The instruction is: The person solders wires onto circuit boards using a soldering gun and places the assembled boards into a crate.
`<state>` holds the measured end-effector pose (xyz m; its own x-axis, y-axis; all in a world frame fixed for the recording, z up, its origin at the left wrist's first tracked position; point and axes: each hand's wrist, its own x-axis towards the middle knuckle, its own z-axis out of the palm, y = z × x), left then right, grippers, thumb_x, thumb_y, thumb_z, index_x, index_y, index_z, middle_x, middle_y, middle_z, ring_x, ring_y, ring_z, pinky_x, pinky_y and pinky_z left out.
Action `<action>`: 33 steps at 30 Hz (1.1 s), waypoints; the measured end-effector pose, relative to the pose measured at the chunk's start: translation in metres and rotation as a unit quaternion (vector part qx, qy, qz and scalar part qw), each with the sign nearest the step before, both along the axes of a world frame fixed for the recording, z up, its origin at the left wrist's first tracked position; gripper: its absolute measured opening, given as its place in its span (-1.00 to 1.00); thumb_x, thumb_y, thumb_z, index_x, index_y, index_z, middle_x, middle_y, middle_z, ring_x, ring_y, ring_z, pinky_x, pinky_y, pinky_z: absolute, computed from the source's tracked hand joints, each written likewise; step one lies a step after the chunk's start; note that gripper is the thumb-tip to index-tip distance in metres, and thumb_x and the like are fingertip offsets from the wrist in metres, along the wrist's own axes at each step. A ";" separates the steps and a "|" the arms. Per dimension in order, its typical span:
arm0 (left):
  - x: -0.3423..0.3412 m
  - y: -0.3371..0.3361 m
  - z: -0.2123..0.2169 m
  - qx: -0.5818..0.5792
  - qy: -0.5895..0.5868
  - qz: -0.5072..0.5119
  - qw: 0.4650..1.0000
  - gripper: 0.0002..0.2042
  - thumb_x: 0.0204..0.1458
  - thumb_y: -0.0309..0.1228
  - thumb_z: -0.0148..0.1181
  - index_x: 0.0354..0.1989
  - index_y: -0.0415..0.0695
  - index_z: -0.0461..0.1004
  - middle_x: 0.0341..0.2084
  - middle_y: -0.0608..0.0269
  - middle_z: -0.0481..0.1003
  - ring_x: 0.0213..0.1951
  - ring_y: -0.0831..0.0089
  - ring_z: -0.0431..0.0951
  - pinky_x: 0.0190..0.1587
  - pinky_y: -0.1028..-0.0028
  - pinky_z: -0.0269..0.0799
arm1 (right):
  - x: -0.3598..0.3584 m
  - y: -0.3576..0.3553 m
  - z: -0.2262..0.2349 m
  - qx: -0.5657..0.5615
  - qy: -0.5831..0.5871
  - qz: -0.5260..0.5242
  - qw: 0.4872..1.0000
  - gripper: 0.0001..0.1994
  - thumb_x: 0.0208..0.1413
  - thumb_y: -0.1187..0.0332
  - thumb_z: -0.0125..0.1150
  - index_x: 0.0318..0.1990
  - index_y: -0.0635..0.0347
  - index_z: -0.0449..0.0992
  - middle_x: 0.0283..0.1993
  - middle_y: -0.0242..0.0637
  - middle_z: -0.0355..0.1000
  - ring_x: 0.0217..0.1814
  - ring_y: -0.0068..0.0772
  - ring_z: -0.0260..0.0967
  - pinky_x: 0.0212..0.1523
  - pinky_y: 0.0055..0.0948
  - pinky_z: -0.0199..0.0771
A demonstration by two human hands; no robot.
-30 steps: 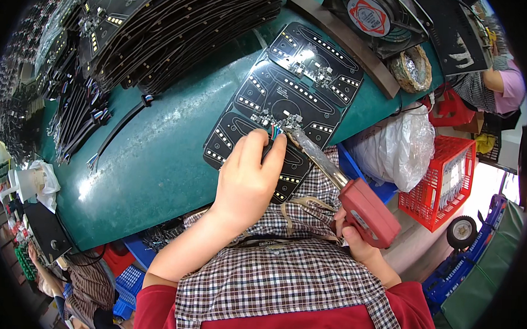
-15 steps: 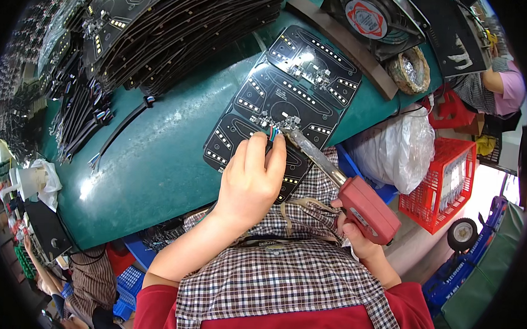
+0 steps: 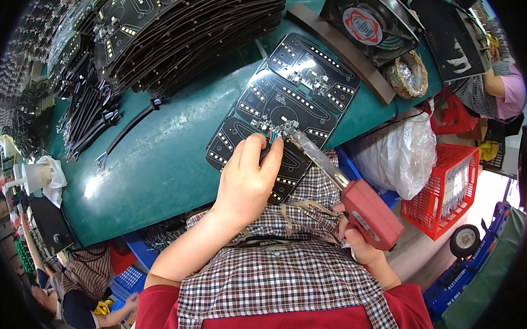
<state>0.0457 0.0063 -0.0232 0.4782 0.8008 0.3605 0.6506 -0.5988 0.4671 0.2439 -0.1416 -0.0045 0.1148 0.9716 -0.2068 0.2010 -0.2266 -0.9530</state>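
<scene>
A black circuit board panel (image 3: 287, 98) with rows of small light squares lies on the green tabletop, its near corner at the table's front edge. Over its near part, my left hand (image 3: 248, 175) pinches a few thin coloured wires (image 3: 272, 135) between thumb and fingers, their ends at a cluster of small parts on the board. My right hand (image 3: 360, 242) grips a red-handled soldering gun (image 3: 370, 213). Its long metal barrel slants up to the left, and the tip is at the same cluster, beside the wires. My fingertips partly hide the wires.
A tall stack of black boards (image 3: 192, 38) stands at the back left, with bundled black cables (image 3: 89, 124) beside it. One cable (image 3: 127, 129) lies apart. At the back right are a fan (image 3: 369, 25), a dark bar (image 3: 345, 53) and a round tin (image 3: 407, 75). Red crate (image 3: 441, 193) stands right.
Both hands stay at nearly the same place on the board, with wires and soldering gun still held. The whole view has shifted slightly. At lower left, another person has moved.
</scene>
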 end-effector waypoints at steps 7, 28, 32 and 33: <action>0.000 0.001 -0.003 0.019 -0.017 0.006 1.000 -0.67 -0.33 -0.68 0.17 -0.27 -0.24 0.50 -0.43 0.19 0.36 -0.43 0.34 0.43 -0.42 0.45 0.38 | 0.002 0.002 -0.004 -0.028 0.008 0.017 0.999 -0.38 -0.11 0.39 0.31 0.13 0.48 0.23 -0.18 -0.21 0.49 -0.35 -0.54 0.46 -0.29 -0.60 0.45; 0.004 0.002 0.003 0.004 -0.017 0.004 1.000 -0.69 -0.30 -0.69 0.16 -0.28 -0.24 0.50 -0.42 0.16 0.36 -0.40 0.31 0.44 -0.39 0.43 0.39 | 0.008 -0.012 -0.004 0.006 0.132 -0.048 0.990 -0.35 -0.02 0.28 0.26 0.18 0.39 0.13 -0.19 -0.16 0.44 -0.43 -0.49 0.36 -0.37 -0.54 0.37; 0.003 -0.001 0.009 -0.050 0.021 -0.026 0.998 -0.68 -0.22 -0.59 0.10 -0.19 -0.27 0.45 -0.33 0.10 0.34 -0.28 0.22 0.43 -0.28 0.38 0.41 | 0.010 0.002 0.013 0.144 0.004 -0.140 0.980 -0.41 0.06 -0.06 0.05 -0.03 0.35 0.24 -0.05 -0.23 0.26 -0.50 -0.61 0.24 -0.50 -0.58 0.20; 0.001 -0.002 0.011 -0.058 0.023 -0.019 0.998 -0.68 -0.21 -0.59 0.11 -0.19 -0.27 0.45 -0.33 0.10 0.34 -0.28 0.21 0.42 -0.27 0.37 0.40 | 0.017 0.004 0.013 0.151 -0.010 -0.147 0.978 -0.41 0.06 -0.06 0.05 -0.03 0.35 0.24 -0.05 -0.23 0.26 -0.50 -0.61 0.24 -0.50 -0.58 0.20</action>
<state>0.0472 0.0039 -0.0127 0.5229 0.8170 0.2431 0.6509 -0.5668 0.5051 0.2609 -0.1372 0.0085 0.3986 0.9128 0.0891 0.1889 0.0133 -0.9819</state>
